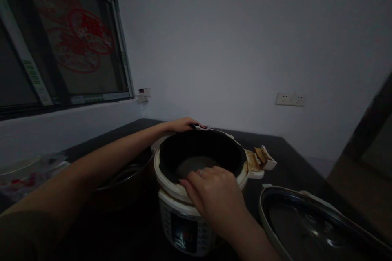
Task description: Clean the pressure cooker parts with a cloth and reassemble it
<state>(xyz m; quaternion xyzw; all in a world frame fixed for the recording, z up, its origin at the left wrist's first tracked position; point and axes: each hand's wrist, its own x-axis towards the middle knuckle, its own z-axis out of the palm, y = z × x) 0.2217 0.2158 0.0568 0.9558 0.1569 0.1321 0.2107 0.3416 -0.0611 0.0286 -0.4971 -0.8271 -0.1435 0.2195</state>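
Left grip (183,124) was closed on a pale scrap (202,128), material unclear, at the far rim of the black inner pot (199,142); right grip (216,191) was clamped over that pot's near rim, knuckles upward. Left to right sat a clear bag (23,183) with red marks at the edge of view, a round pan (122,177) partly hidden by the left forearm (104,163), then the white cooker (175,200) on the dark tabletop (275,147), inner pot inside it, stained hinge (255,161) sticking out right. Rightmost, a dark-lined lid (294,220) lay just beside the right forearm (251,234).
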